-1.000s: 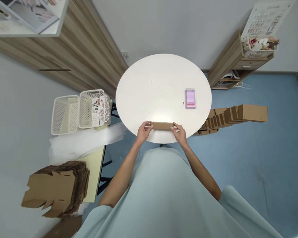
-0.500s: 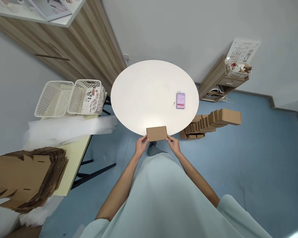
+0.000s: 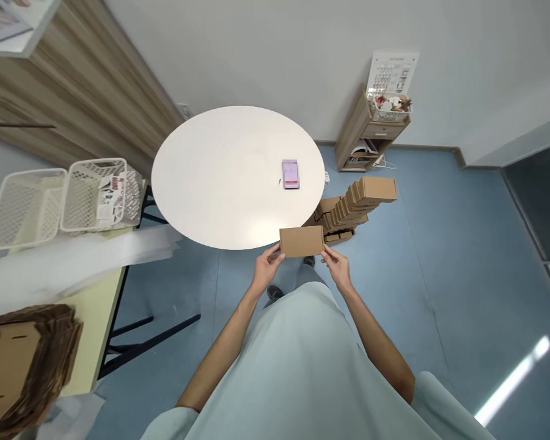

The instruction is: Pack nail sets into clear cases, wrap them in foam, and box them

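A small closed brown cardboard box (image 3: 301, 242) is held level between my two hands, in front of the near right edge of the white oval table (image 3: 220, 177). My left hand (image 3: 266, 269) grips its left end, thumb at the near corner. On the opposite end, my right hand (image 3: 337, 266) pinches the right side with thumb and fingers. Beyond the box, to the right, rises a tall leaning stack of similar cardboard boxes (image 3: 378, 189).
A phone (image 3: 290, 175) lies on the oval table. At left, a pale yellow table (image 3: 91, 330) carries white plastic baskets (image 3: 94, 195), white wrapping sheets (image 3: 87, 263) and flattened cardboard boxes (image 3: 18, 360). A small wooden cabinet (image 3: 352, 137) stands against the back wall.
My view has turned to the right, so the table and shelves sit further left. The box, still in both hands, has moved right toward the stack.
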A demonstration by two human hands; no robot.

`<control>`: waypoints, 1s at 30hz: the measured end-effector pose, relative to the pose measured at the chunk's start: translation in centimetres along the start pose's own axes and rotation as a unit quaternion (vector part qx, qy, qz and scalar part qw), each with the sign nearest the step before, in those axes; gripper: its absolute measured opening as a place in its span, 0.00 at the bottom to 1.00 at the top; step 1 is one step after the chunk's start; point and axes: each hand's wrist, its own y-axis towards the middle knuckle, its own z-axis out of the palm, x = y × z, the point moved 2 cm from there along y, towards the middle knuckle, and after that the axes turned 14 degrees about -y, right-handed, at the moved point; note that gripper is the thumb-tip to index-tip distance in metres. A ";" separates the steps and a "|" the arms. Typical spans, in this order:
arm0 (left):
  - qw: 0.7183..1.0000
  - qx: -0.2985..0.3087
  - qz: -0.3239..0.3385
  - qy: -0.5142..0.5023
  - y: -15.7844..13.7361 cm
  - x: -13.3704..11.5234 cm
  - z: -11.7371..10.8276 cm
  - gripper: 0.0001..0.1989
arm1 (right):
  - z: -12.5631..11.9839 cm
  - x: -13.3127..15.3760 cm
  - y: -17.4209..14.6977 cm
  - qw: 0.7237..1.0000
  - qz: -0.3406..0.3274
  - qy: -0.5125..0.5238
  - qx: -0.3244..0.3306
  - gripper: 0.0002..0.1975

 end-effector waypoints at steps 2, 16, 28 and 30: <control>1.000 0.013 0.006 -0.003 0.9 -0.5 2.6 0.33 | -2.4 -0.1 0.7 1.000 0.004 0.012 -0.021 0.37; 0.995 0.094 0.030 0.027 13.2 -5.6 28.5 0.31 | -24.4 -0.8 17.2 0.992 -0.022 -0.007 -0.127 0.32; 0.991 0.034 0.077 0.103 21.3 -5.9 36.6 0.22 | -29.7 -2.3 29.1 0.994 -0.059 -0.039 -0.085 0.28; 0.989 0.027 0.072 0.127 21.6 -5.1 36.4 0.21 | -29.5 -2.8 29.8 0.994 -0.059 -0.045 -0.076 0.28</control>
